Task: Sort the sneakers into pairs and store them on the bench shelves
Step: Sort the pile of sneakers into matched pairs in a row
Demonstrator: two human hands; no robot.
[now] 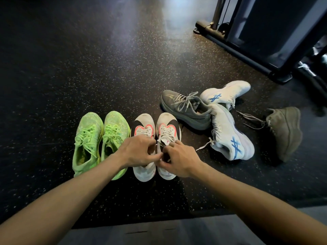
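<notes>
**On the speckled floor: two pairs aligned, four shoes loose**

Near the lower centre, the white pair with black swooshes and pink-orange eyelet trim stands side by side, toes pointing away from the viewer: its left shoe (144,129) and its right shoe (167,127) almost touch along their inner edges. Both hands meet over the collars of this pair. The left hand (139,151) has its fingers curled and its thumb pressed toward the fingertips, pinching at the opening between the two shoes; exactly what it pinches is hidden. The right hand (177,160) curls its fingers round the tongue and lace area of the right shoe.

Just beside this pair, to the left, the neon green pair (100,138) stands parallel, toes also away, its two shoes touching.

To the right, the remaining shoes lie unsorted. A grey sneaker (185,110) lies slanted, its heel against a white sneaker with blue stripes (228,137) resting on its side. A second white sneaker with blue stripes (224,93) lies behind them. An olive-brown sneaker (284,131) sits apart at far right, laces trailing.

Dark metal equipment frames (247,48) stand on the black rubber floor (88,68) at upper right.
</notes>
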